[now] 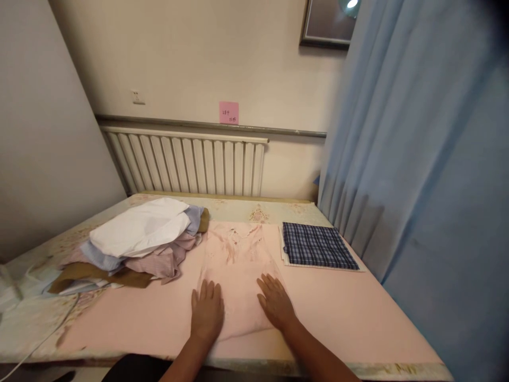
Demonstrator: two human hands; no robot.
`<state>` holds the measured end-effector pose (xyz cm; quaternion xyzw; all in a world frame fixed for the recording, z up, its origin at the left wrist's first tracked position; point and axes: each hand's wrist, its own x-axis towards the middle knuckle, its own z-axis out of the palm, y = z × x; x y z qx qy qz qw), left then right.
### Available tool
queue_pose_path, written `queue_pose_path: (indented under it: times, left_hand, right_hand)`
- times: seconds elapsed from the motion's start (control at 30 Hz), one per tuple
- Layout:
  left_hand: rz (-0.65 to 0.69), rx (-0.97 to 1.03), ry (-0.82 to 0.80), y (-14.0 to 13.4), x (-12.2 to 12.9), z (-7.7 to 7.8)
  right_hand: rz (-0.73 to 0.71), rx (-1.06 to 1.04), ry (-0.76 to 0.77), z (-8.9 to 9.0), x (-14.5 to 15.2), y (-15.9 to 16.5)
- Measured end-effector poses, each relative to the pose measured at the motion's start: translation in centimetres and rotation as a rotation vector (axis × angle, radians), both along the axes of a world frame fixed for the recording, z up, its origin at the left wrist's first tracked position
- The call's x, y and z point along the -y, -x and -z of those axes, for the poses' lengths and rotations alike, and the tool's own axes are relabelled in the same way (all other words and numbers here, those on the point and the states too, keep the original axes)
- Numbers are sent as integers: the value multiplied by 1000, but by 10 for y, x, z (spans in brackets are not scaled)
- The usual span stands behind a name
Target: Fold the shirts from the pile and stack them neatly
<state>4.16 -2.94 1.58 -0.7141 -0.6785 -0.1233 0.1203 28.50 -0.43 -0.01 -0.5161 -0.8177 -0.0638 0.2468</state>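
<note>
A thin pale pink garment point(240, 276) with a decorated neckline lies spread on the pink sheet point(338, 313), its neck end pointing away from me. My left hand point(207, 307) rests flat on its left edge, fingers outstretched. On its right side my right hand point(275, 301) lies palm down, fingers stretched out and slightly apart. Neither hand grips anything. The garment's hem runs just below my hands, and its colour nearly matches the sheet.
At the left is a heap of clothes with a white garment point(141, 225) on top. A folded dark blue checked shirt point(318, 245) lies at the right on another folded cloth. Blue curtains point(382, 159) hang beside the bed; a radiator point(191, 162) stands behind. A cable point(51, 331) crosses the left.
</note>
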Motion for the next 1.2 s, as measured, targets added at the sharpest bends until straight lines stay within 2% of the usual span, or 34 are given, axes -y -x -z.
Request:
queue_pose_path:
  times: [0.13,0.23,0.3,0.43,0.77,1.07,1.2]
  left_hand:
    - [180,25,3,-42,-5,-4]
    - [272,53,50,-66,-9,6]
    - [295,62,61,-71,-11,14]
    - [307,76,64,-65,-16,22]
    - [269,110,86,-57,-18,18]
    - [227,102,75,-28,-13,21]
    - [218,94,78,-23,-10,20]
  right_hand:
    - [-1,-1,-3,0,0,1]
    - [-3,-4,-5,0,0,1]
    - [-7,-4,-7,0,-1,0]
    - [-19,2,-12,1,-2,-1]
    - [-7,5,-26,3,-1,0]
    - [-13,-12,-2,1,0,0]
    - [-10,-9,13,0,0,0]
